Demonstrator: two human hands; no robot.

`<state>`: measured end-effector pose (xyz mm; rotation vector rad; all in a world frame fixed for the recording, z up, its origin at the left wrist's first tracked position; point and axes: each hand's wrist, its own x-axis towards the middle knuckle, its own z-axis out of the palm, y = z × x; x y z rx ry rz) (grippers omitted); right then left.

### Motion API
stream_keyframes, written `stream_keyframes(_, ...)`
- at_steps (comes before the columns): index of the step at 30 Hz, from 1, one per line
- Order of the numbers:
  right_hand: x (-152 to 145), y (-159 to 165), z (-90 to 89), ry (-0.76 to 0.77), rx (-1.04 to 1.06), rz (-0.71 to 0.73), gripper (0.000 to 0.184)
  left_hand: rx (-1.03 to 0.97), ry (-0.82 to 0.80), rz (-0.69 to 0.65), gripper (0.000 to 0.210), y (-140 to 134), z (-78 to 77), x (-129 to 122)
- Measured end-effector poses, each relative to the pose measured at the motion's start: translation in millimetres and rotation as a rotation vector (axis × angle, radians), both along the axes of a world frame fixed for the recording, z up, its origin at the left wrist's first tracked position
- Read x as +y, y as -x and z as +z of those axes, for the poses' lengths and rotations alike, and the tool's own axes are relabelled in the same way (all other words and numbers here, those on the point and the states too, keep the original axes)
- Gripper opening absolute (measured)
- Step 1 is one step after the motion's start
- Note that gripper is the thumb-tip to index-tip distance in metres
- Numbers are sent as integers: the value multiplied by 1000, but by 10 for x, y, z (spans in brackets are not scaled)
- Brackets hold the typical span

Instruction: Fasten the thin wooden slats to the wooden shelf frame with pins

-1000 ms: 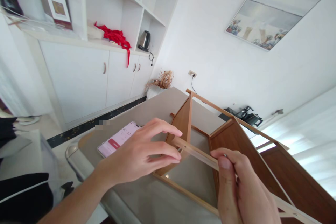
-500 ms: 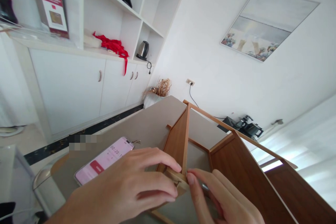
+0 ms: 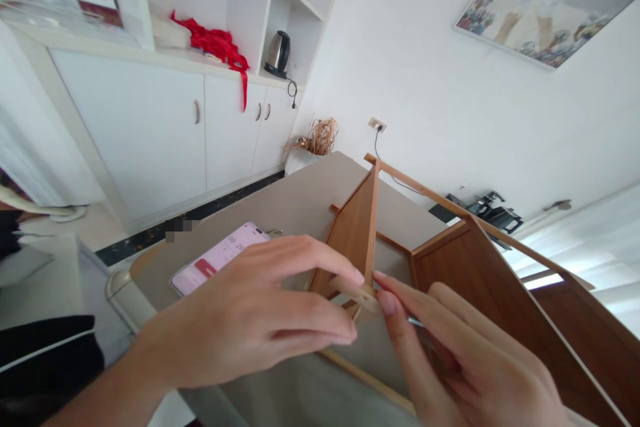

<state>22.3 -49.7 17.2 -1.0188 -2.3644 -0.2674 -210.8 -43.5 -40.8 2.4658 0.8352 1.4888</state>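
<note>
From where I stand, the smartphone [image 3: 219, 257] screen reads 00:20; the lettering on its red button [image 3: 205, 267] is too blurred.

The frame [image 3: 463, 257] looks smooth wood, the tabletop [image 3: 310, 193] matt, the phone [image 3: 220, 257] glossy, the kettle [image 3: 276, 52] shiny metal and plastic.

From my end I saw a narrow, pale wooden bar [image 3: 367, 299] inside the grip, its end blurred. A slim silver metal piece [image 3: 415, 321] showed just right of that end, mostly hidden within the grip. Beyond and to the right stood an open reddish-brown wooden frame [image 3: 463, 263], its flat panels on edge, a thin rail [image 3: 425, 191] running along their far corners. I couldn't tell whether bar and frame met.
</note>
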Motion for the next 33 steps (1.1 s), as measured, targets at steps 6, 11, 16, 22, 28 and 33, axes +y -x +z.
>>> stream_keyframes(6, -42, -24, -4, 37, 12, -61, 22, 6, 6, 54, 10, -18, -57, -60)
stream_keyframes(11, -89, 20, -24, 33, 31, -118, 21, -10, -11, 29, 11, -48, -44, -84)
stream_keyframes(16, -106, 0, -15, 15, -11, -132, 23, -3, -9, 62, 12, -75, -20, -65)
stream_keyframes(22, -92, -7, -19, 33, 3, -107, 21, 26, 33, 74, 13, -88, 49, -58)
stream_keyframes(28, -83, 12, -55, 0, 31, -105, 19, 110, 162, -6, 10, -33, 281, 40)
stream_keyframes(33, -57, 15, -68, -6, 41, -71, 18, 285, 239, -64, 12, -27, 629, 153)
